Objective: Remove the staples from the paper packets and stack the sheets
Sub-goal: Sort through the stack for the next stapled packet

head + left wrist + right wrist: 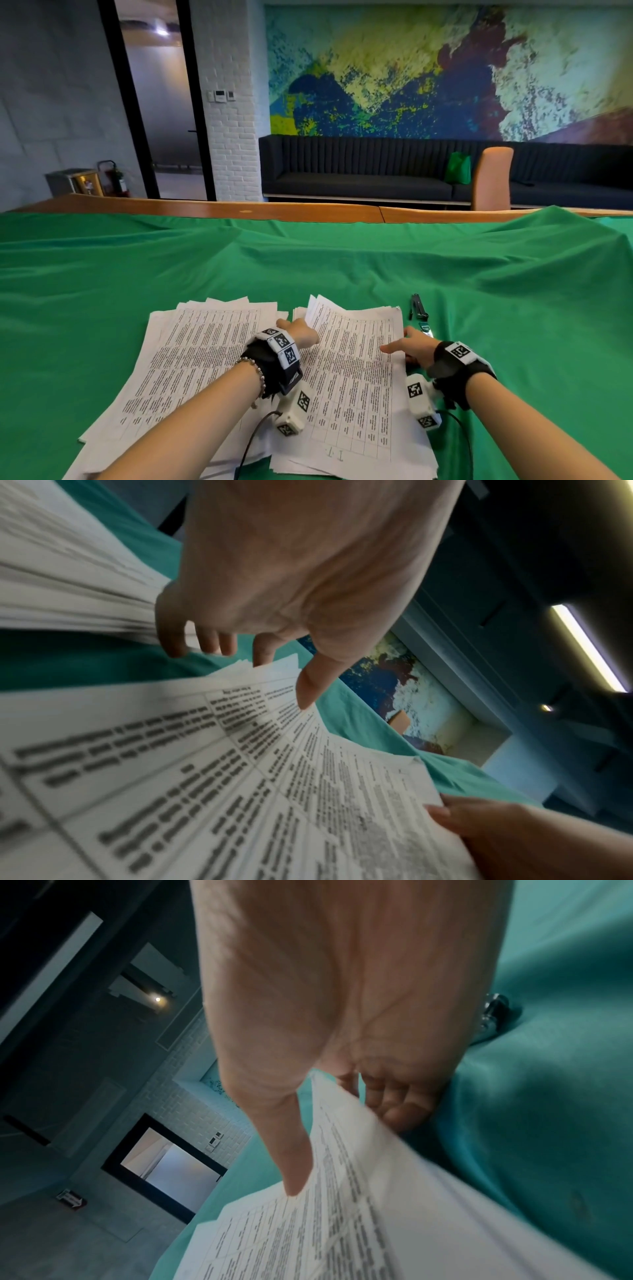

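green cloth [308, 260] covers the table, dark sofa [359, 178] and a painted blue-yellow wall behind, doorway to the left

two piles of printed sheets on the cloth in front of the person: left pile [191, 349] fanned out loosely, right pile [356, 370] just beside it, edges nearly touching

left hand [301, 334] sits between the piles at the right pile's upper left edge, fingers hanging loosely bent, thumb tip touching the top sheet, nothing gripped as far as the left wrist view shows

right hand [416, 349] at the right edge of the right pile, thumb on top of the sheets and fingers curled underneath, pinching that edge, which is lifted a bit in the right wrist view

black tool [419, 306] lies on the cloth beyond the right hand, apart from it

sheets carry tables of small print, too blurred to read; handwritten "17" upside down at the near edge of the top right sheet
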Available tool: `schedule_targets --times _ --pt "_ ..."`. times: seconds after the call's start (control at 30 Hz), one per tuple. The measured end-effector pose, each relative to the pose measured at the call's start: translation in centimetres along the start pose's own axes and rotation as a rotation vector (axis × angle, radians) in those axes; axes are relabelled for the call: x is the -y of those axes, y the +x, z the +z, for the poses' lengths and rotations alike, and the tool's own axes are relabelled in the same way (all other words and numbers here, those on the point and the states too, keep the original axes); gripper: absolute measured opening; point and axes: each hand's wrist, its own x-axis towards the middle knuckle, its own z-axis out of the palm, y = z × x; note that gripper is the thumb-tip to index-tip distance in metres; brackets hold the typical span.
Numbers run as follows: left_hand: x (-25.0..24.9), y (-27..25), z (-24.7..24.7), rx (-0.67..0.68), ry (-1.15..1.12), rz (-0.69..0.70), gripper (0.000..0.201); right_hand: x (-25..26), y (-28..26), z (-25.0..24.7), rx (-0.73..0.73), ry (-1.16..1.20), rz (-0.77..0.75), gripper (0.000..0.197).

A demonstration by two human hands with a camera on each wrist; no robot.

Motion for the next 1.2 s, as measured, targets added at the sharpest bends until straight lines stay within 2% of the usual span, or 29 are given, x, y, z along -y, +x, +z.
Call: schedule_targets --times 0.13,0.27,0.4,0.5,0.57,0.63,0.87,0.97,1.07,1.13,1.2 --pt "-0.2 -0.1 0.7 0.032 0.017 0.030 0.060 0.1 -0.3 0.0 0.037 -0.011 -0.029 0.043" --pt "-0.2 0.6 0.9 0.021 -0.013 0.018 0.055 0.2 -0.7 0.2 0.046 -0.011 -0.050 0.030" --pt "-0.3 0.6 0.7 0.002 -0.092 0.000 0.059 0.1 -0.6 0.2 0.070 -0.012 -0.073 0.030" --pt "0.0 2.7 1.6 0.025 -0.164 0.018 0.065 0.0 -0.2 0.1 0.081 -0.016 -0.079 0.031" --pt "0.2 3.9 2.1 0.048 -0.229 0.068 0.055 0.0 -0.2 0.2 0.083 -0.012 -0.081 0.032" --pt "0.0 2.6 1.6 0.061 -0.288 0.132 0.037 -0.1 -0.2 0.1 0.077 0.011 -0.075 0.033" --pt "-0.3 0.5 1.3 0.127 -0.482 0.180 0.037 -0.2 -0.3 0.0 0.050 0.045 -0.061 0.027" --pt "-0.3 0.1 1.6 0.174 -0.517 0.220 0.044 -0.4 -0.5 -0.4 0.032 0.100 -0.062 0.027" --pt "-0.2 0.0 2.2 0.206 -0.516 0.278 0.054 -0.9 0.0 -0.9 -0.054 0.109 -0.041 0.032" --pt "0.0 0.1 2.5 0.172 -0.532 0.306 0.062 -1.0 0.3 -1.1 -0.123 0.113 -0.060 0.041" --pt "0.2 0.3 2.6 0.107 -0.610 0.310 0.081 -0.5 0.0 -1.3 -0.179 0.160 -0.139 0.042"
